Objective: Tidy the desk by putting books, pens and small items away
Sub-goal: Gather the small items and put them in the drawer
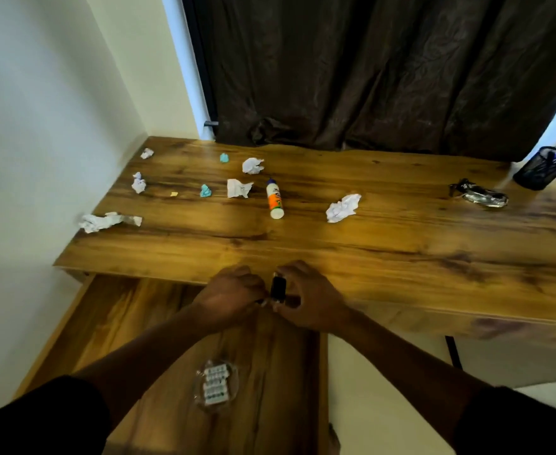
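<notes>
Both hands meet at the front edge of the wooden desk, above an open drawer. My right hand and my left hand are closed around a small black object; what it is I cannot make out. A white glue bottle with an orange label lies on its side mid-desk. Several crumpled white paper balls and small teal scraps are scattered across the top. A round clear case of small items lies in the drawer.
A black mesh pen holder with blue pens stands at the far right. A shiny dark bundle lies beside it. A dark curtain hangs behind the desk, and a white wall borders the left.
</notes>
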